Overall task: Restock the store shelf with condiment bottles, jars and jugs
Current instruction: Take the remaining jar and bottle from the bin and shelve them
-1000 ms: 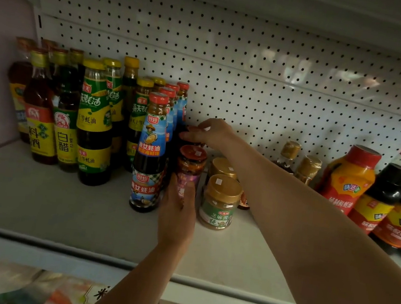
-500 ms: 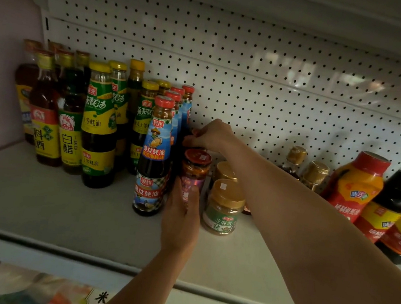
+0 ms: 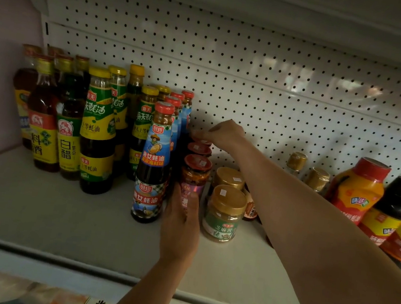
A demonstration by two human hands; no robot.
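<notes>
Your left hand [image 3: 180, 221] pressed flat against the front red-lidded jar [image 3: 195, 176], fingers straight. Your right hand [image 3: 224, 132] reached over the row, its curled fingers pinching the rearmost jar's lid [image 3: 202, 140] near the shelf's [image 3: 60, 213] back edge. An oyster sauce bottle [image 3: 153, 163] stood just left; a sesame paste jar [image 3: 223, 214] just right.

Left of the jar that the left hand [image 3: 180, 222] touches, the blue oyster sauce bottle [image 3: 153, 163] says 厨邦 and 渔女蚝油. Further left, a vinegar bottle [image 3: 69, 133] says 白醋. Right of that jar, the gold-lidded jar [image 3: 223, 215] seems to say 芝麻酱.
</notes>
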